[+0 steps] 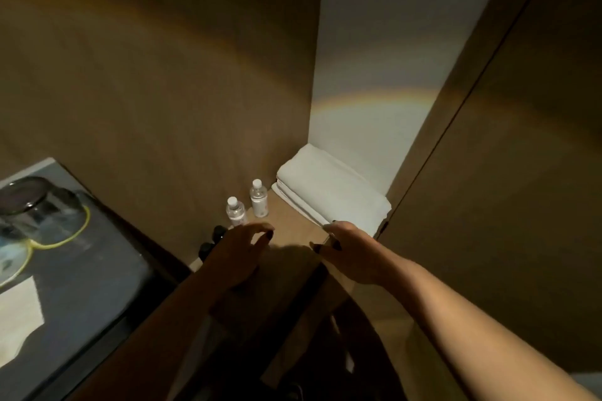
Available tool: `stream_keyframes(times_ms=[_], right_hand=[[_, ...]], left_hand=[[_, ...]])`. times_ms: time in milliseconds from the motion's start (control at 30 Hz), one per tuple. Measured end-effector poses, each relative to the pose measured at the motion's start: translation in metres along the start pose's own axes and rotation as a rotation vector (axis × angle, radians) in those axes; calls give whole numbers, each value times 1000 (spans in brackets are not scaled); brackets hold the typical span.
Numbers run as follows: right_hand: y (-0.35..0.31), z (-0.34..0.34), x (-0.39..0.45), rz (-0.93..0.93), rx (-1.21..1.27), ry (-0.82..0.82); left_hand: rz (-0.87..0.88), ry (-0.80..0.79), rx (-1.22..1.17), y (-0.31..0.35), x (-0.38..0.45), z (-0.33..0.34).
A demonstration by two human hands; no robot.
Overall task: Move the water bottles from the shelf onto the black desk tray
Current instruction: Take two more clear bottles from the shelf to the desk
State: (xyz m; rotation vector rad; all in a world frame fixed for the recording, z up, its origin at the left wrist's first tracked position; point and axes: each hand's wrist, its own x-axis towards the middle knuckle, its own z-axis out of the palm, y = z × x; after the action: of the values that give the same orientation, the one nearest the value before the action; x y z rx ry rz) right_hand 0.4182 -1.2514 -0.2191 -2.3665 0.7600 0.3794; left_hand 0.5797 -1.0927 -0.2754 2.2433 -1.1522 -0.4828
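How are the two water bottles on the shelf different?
The near bottle stands closer to the left hand, and its base is hidden behind the fingers; the far bottle stands further back, beside the folded towels, and shows in full. The far bottle shows a white label with small marks; the near bottle looks clear with no label that I can make out. Both are small, upright, white-capped, and not yet touched.

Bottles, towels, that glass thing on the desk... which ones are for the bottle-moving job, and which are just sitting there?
For the job:
- nearer water bottle on the shelf
- farther water bottle
- left hand and right hand, both reaching, holding nothing

Just sitting there:
- folded white towels
- upturned glass on the desk
- white paper
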Motion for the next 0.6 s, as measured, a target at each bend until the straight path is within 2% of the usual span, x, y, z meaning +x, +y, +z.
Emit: stream_keyframes(times_ms=[133,333,600], right_hand=[[11,-27,44,-86,-33,-90],[32,-77,122,-156,-78,-160],[52,-110,215,-260,-128,-341]], left_hand=[[-161,-41,-45,-12,37,6],[-282,161,-148,-13,86,19],[-564,237,-237,-6,148,50]])
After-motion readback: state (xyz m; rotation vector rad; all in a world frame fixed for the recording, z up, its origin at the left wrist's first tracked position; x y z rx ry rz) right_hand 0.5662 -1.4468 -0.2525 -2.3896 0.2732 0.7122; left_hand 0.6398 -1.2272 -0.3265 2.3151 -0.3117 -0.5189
